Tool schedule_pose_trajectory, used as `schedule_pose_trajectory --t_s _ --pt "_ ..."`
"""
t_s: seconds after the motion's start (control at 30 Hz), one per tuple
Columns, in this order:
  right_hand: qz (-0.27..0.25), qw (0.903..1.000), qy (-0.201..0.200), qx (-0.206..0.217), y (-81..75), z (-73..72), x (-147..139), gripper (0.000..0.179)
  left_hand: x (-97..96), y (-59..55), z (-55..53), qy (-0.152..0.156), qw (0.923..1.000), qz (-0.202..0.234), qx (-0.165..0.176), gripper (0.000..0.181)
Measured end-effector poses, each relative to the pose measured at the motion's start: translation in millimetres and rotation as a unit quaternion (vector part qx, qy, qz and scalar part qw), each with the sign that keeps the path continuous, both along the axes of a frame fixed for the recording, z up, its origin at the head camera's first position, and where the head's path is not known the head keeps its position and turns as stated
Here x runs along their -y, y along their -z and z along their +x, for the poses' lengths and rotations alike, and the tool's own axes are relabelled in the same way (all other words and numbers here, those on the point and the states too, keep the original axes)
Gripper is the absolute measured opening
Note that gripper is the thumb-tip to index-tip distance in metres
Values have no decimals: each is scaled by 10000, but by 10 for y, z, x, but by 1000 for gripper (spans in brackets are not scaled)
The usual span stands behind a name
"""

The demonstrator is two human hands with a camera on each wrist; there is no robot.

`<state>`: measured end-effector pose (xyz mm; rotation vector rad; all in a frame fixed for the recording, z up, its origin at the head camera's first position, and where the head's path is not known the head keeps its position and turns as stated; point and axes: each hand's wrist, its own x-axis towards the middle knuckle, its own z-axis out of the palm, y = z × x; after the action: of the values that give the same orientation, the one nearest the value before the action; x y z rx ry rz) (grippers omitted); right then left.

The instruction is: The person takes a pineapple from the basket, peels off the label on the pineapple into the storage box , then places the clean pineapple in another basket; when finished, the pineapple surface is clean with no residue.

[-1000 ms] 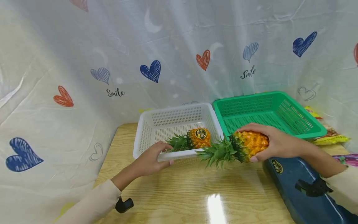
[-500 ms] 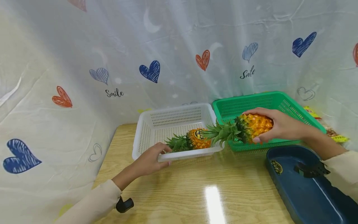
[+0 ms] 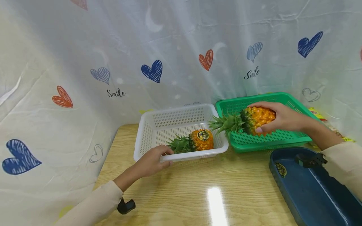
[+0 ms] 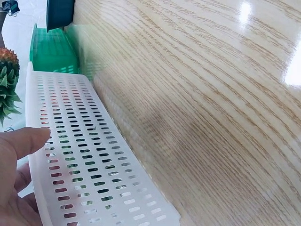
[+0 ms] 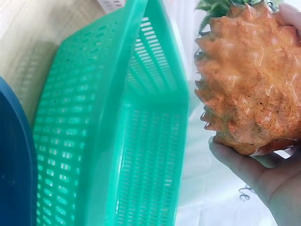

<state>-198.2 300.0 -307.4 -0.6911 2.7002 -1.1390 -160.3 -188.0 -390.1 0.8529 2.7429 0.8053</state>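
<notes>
The right hand (image 3: 284, 118) is clamped on a pineapple (image 3: 262, 120), thumb on the near side and fingers over the top, the crown (image 3: 227, 122) pointing toward the left of the frame. The fruit is right of centre, on its side. In the right wrist view a gap shows between it and the green basket (image 3: 254, 147), so it is held above the basket, apart from it.

That is the change: a second ago the pineapple was lower in the frame, in front of the basket's near rim; now it has risen and gone back, and in the head view it lies across the basket's interior. The work has therefore passed from the table side to the basket, with the fruit still in the grip and not resting on anything.

The left hand (image 3: 152, 160), left of centre, has stayed put, pinching the near rim of the white basket (image 3: 195, 154), thumb outside the wall. Inside, just beyond its fingers, a second pineapple (image 3: 199, 143) lies on its side, its label uppermost, unmoved.

Farther out, a dark blue tray (image 3: 314, 194) fills the lower right of the table (image 3: 175, 194), with packets (image 3: 317, 113) at the right edge, partly hidden.
</notes>
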Motion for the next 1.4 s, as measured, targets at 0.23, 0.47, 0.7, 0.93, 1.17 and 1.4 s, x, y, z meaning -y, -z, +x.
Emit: schedule_pose_trajectory --t_s 0.23,0.47,0.7,0.93,1.17,1.4 --pt "90 9999 -45 88 -17 -103 -10 77 21 6 -18 44 9999 76 143 20" --pt "61 9998 -123 177 6 -208 -72 73 13 -31 -18 33 9994 150 295 19" --pt "92 9996 -80 258 26 -313 -123 73 12 -29 -34 17 9991 181 374 18" --pt "129 9992 56 372 29 -413 -173 72 7 -23 -41 17 9991 207 361 18" --pt "387 9985 179 341 16 -519 -274 72 6 -17 -37 -6 9992 187 365 16" --pt "400 9968 368 579 39 -592 -383 71 0 -19 -33 -69 9992 93 389 17"
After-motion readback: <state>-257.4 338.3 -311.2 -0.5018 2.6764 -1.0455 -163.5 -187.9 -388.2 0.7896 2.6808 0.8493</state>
